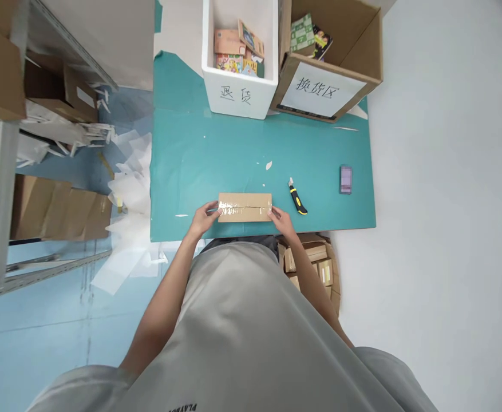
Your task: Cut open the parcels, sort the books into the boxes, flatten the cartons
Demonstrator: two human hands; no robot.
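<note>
A small brown cardboard box (pixel 245 200) with clear tape along its middle seam lies at the near edge of the green table. My left hand (pixel 205 218) grips its left end, with the thumb at the near corner. At the opposite end, my right hand (pixel 281 219) holds the box the same way. A black and yellow utility knife (pixel 297 200) rests on the table just right of my right hand, apart from it.
A white bin (pixel 240 94) and a labelled cardboard box (pixel 332 106), both with packets inside, stand at the table's (pixel 182 154) far side. A phone (pixel 346 179) lies right. Small boxes fill a carton (pixel 335 274) below. Shelving (pixel 2 200) stands left.
</note>
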